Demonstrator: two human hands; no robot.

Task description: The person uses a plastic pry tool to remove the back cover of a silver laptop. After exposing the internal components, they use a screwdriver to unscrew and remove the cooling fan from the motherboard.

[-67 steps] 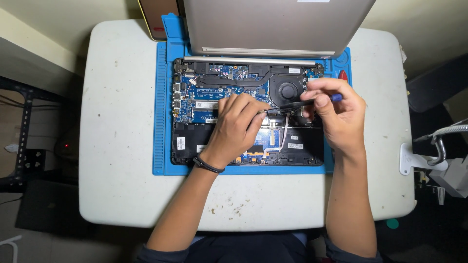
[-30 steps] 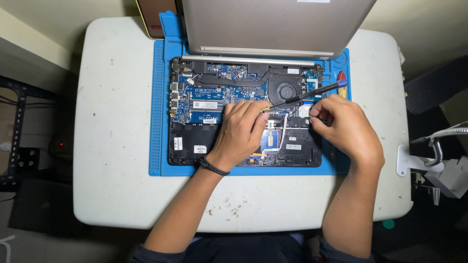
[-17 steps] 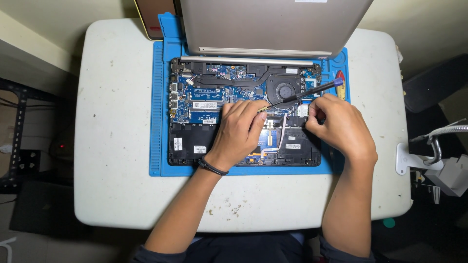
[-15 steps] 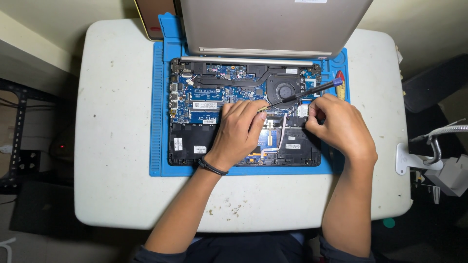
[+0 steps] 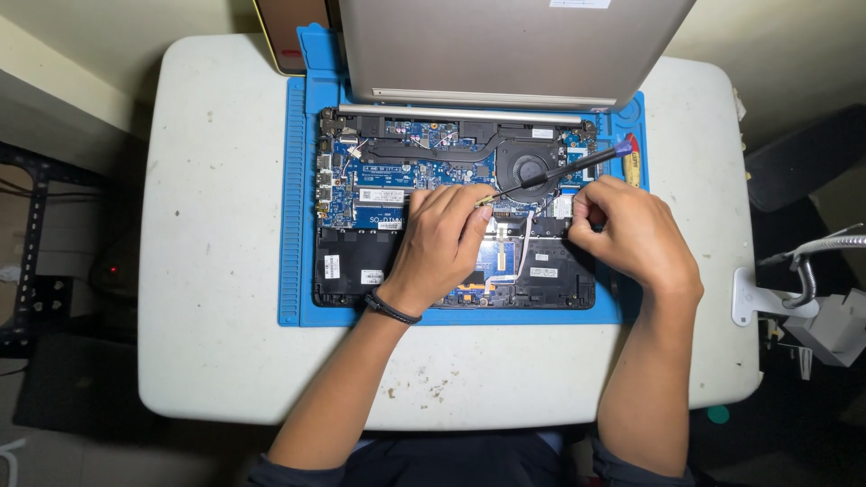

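The left hand (image 5: 442,239) lies palm down on the middle of the opened laptop base (image 5: 456,207), fingers curled together, their tips pinching the front end of a slim black screwdriver (image 5: 550,173) near the cooling fan (image 5: 526,167). A dark band circles that wrist. The screwdriver slants up and to the right across the fan, its blue-capped end reaching the right edge of the base, beside a small red and yellow item (image 5: 631,162) on the mat.

The right hand (image 5: 627,234) is loosely clenched just right of the left one, over the lower right part of the base; its fingertips press down near a small white-labelled part. Whether it grips anything cannot be made out. It does not touch the screwdriver, which passes just above it.

The laptop base, with its bottom cover off, shows a blue circuit board, black heat pipe, and black battery area along the near edge. Its silver lid (image 5: 505,50) stands open at the far side. The base sits on a blue work mat (image 5: 293,225), which lies on a white worktop (image 5: 207,271). A white clamp with a flexible metal arm (image 5: 794,289) sits at the worktop's right edge.
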